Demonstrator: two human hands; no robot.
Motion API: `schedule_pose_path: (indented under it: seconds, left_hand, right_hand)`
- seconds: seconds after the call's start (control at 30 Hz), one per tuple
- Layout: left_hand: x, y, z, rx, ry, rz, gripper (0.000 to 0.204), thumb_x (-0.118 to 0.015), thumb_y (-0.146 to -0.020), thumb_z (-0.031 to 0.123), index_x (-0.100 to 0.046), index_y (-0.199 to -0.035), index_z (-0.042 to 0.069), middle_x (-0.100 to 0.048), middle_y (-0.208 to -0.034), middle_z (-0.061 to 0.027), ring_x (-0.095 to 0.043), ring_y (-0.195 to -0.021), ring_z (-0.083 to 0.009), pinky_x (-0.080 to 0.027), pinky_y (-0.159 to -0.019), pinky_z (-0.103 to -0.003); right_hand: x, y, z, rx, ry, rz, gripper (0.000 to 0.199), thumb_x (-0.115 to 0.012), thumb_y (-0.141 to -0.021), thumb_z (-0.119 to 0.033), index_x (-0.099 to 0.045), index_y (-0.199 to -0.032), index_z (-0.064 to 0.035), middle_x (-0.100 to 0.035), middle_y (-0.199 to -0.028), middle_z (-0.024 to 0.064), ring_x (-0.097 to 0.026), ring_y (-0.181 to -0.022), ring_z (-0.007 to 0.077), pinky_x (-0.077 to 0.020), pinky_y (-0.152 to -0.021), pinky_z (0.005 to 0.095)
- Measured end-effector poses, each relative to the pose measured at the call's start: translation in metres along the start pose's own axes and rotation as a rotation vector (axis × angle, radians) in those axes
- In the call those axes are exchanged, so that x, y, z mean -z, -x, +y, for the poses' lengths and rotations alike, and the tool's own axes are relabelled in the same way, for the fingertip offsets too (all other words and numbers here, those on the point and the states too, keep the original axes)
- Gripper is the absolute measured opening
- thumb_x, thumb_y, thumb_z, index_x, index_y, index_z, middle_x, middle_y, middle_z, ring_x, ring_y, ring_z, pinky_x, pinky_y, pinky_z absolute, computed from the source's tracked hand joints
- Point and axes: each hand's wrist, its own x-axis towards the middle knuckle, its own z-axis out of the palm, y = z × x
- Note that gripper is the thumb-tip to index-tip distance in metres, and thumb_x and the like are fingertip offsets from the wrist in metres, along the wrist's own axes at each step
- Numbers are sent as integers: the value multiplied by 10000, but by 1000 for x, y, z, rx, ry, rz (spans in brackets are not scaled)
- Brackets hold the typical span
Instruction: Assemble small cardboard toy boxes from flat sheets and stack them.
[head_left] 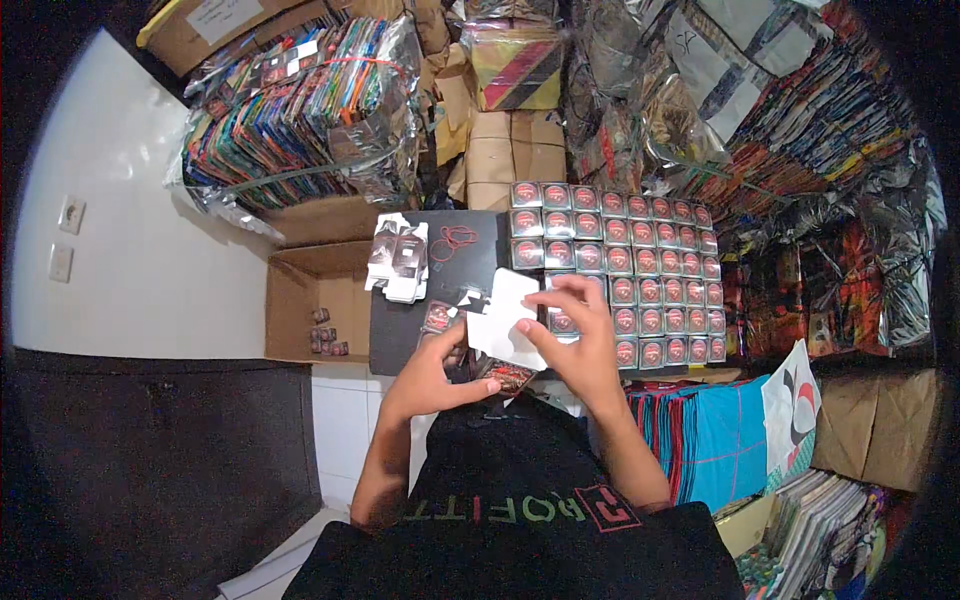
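Observation:
An unfolded small carton point(503, 338), white on its inner side, is held above the dark tabletop near my body. My left hand point(424, 380) grips its lower left, with the thumb against a dark, red-printed part point(508, 376) below the white panel. I cannot tell whether that part belongs to the carton. My right hand point(583, 352) pinches the carton's right side between thumb and fingers. Just past my left fingers sits a small dark square box point(438, 316) with a red round mark. A pile of flattened cartons point(398, 262) lies at the table's far left.
Rows of small clear-edged boxes with red round labels point(640, 262) cover the table's right side. Red rubber bands point(458, 240) lie on the dark tabletop point(465, 270). An open cardboard box point(290, 330) at left holds several small boxes. Wrapped stacks point(300, 130) rise behind.

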Motion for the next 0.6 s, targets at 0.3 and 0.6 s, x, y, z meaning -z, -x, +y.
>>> schedule_pose_path:
  seconds: [0.3,0.6]
  left_hand:
    - [0,0,5,-10,50,-140,749,-878,-811,166,-523,-1439,-31,-661,-1275,-101,-623,-1165,-159,-486,-1041,-333]
    - [-8,5,4,-86,127,-167,757,-885,-797,166,-527,-1435,-28,-643,-1309,-97,-595,-1205,-159,-458,-1074,-332]
  right_hand:
    - [19,-5,-1,182,137,-306,228,-828,-813,-211,-787,-988,-71,-757,-958,101,-693,-923,295,-487,-906,411]
    - [26,-3,-11,119,262,-455,233,-807,-840,-279,-755,-988,-107,-760,-916,76,-710,-869,260,-424,-996,429]
